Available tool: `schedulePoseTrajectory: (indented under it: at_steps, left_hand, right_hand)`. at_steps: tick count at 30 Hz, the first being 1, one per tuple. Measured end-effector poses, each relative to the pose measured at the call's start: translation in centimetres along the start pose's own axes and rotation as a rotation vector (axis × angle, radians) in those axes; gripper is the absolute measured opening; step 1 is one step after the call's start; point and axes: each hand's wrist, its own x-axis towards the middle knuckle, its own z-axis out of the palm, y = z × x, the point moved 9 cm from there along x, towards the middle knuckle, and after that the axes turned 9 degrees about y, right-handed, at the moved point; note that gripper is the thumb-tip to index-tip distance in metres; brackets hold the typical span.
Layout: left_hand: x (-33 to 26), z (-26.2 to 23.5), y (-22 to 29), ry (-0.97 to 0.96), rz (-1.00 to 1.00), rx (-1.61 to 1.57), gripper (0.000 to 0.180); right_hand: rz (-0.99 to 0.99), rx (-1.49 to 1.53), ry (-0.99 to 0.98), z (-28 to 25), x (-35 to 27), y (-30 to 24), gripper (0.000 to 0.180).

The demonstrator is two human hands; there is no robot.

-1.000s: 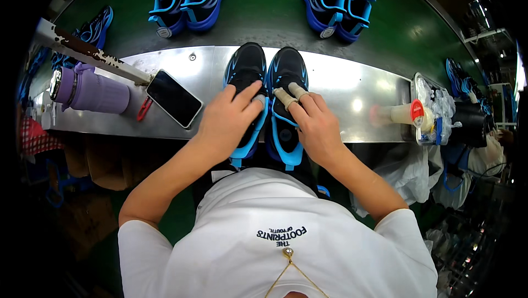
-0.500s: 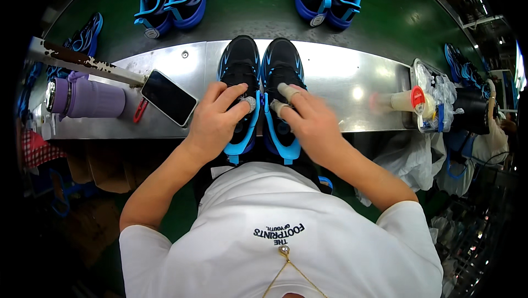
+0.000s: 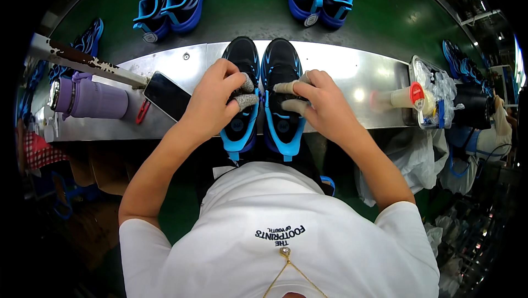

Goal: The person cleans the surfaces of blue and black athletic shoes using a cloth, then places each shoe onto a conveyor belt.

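Observation:
Two black sneakers with bright blue collars and heel tabs, a left sneaker (image 3: 241, 55) and a right sneaker (image 3: 280, 56), lie side by side with toes pointing away from me. My left hand (image 3: 214, 97) has its thumb and a finger, both in grey finger covers, closed at the tongue and inner collar of the left sneaker. Over the opening of the right sneaker, my right hand (image 3: 324, 100) bends inward, its covered thumb and fingers closing at the tongue. Exactly what the fingertips pinch is hidden. Round insoles' marks show inside both heels.
Across the metal ledge (image 3: 352, 78) lie a phone (image 3: 165, 97), a red clip-like tool (image 3: 142, 112), a purple bottle (image 3: 93, 99), a red-lidded cup (image 3: 410, 97) and a tray of clear plastic (image 3: 434, 86). A chipped metal bar (image 3: 88, 61) juts in at left. More sneakers (image 3: 187, 1) stand on the green surface beyond.
My fingers have curled in more, and my right hand's fingers have shifted inward over the sneaker opening. The far right pair of sneakers appears slightly further left.

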Motion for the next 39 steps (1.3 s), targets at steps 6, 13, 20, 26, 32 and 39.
schedulePoseTrajectory:
  at_steps: [6, 13, 20, 26, 32, 39]
  left_hand:
    - [-0.9, 0.8, -1.4, -0.098, -0.089, -0.138, 0.024]
    - [-1.0, -0.1, -1.0, -0.002, -0.235, -0.095, 0.024]
    - [-1.0, 0.7, -1.5, -0.153, -0.322, -0.316, 0.028]
    - [-1.3, 0.8, -1.3, -0.172, -0.142, -0.201, 0.034]
    - [-1.5, -2.7, 3.7, 0.271, 0.114, 0.042, 0.021]
    - [-8.4, 9.5, 2.9, -0.398, -1.012, -1.015, 0.030]
  right_hand:
    - [0.013, 0.017, -0.045, -0.9, 0.2, 0.8, 0.035]
    - [0.044, -0.041, -0.042, 0.0, -0.1, 1.0, 0.037]
    - [0.089, 0.034, -0.083, 0.2, 0.0, 1.2, 0.037]
    - [0.002, 0.103, -0.155, -0.1, -0.2, 0.1, 0.039]
    - [0.142, -0.039, -0.116, 0.0, 0.1, 2.2, 0.044]
    - [-0.183, 0.057, -0.325, 0.9, 2.1, 0.1, 0.059]
